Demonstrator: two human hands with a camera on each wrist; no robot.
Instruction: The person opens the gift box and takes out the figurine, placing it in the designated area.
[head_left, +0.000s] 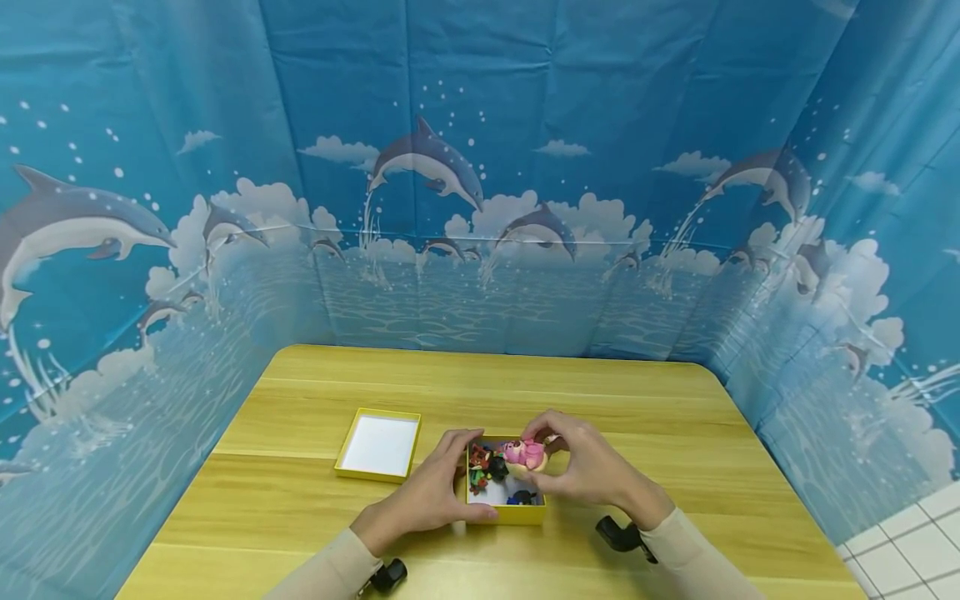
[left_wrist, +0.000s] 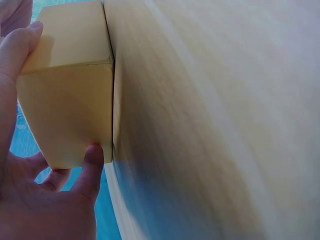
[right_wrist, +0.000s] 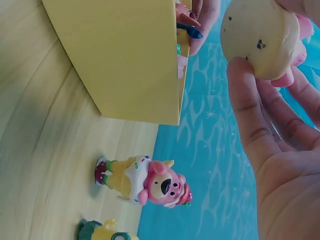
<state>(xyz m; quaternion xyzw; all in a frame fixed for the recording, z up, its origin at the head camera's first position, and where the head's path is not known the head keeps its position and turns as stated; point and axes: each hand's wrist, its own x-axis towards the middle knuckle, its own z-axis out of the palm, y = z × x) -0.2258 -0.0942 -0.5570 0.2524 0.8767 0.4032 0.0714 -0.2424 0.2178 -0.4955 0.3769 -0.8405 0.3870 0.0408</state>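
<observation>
A yellow box (head_left: 506,515) with a white inside sits on the table, its mouth facing up. My left hand (head_left: 431,492) grips it from the left, thumb at the near rim and fingers around the far side. Over the box's right part, my right hand (head_left: 592,467) holds a pink bear figurine (head_left: 525,455) between thumb and fingers. Its round cream underside with dark specks faces the right wrist camera. Inside the box lie a reddish-brown figurine (head_left: 480,458), a black one (head_left: 497,469) and a dark blue one (head_left: 523,497).
A shallow yellow lid (head_left: 341,467), white inside, lies left of the box. In the right wrist view, another pink bear figurine (right_wrist: 162,185) in a yellow-and-white outfit stands beside the box, near a yellow figurine (right_wrist: 107,232) cut by the frame. A dolphin-printed curtain (head_left: 480,300) surrounds the table.
</observation>
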